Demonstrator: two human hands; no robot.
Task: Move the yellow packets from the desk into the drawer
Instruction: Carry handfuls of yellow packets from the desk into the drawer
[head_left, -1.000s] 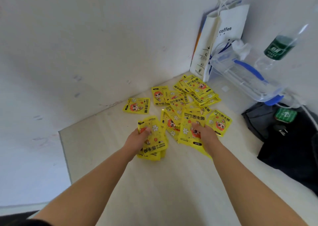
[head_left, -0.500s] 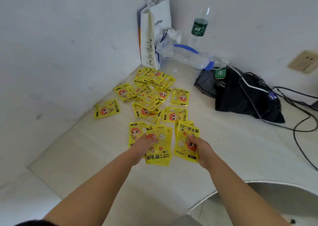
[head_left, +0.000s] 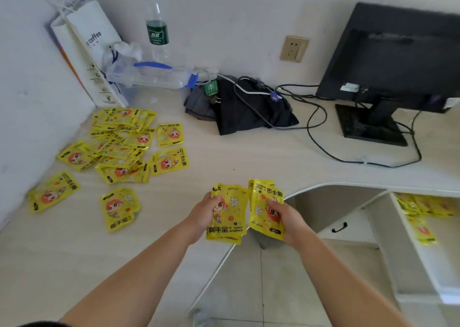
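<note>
Carried both handfuls away from the scattered heap since half a second back, over to the curved front edge of the desk. Gripping one stack of yellow packets in the left hand, thumb across the printed face, fingers curled behind. Gripping a second stack in the right hand, thumb on top, likewise clamped. Held side by side and just apart, the left one over the desk edge, the right one past it with the floor behind.

Further left on the desk, a loose heap of the same packets near the corner walls, overlapping one another. Around it four strays lying flat: a lone packet nearest the hands, another by the left wall, and two more on the heap's right side.

Off to the right, below the desktop, an open white drawer with several packets inside. Beside it a shut drawer front with a black handle.

At the back of the desk: a white paper bag leaning in the corner, a clear bottle with a green label, a clear plastic box with a blue handle, a dark folded cloth, black cables, a black monitor. On the wall, a socket.
</note>
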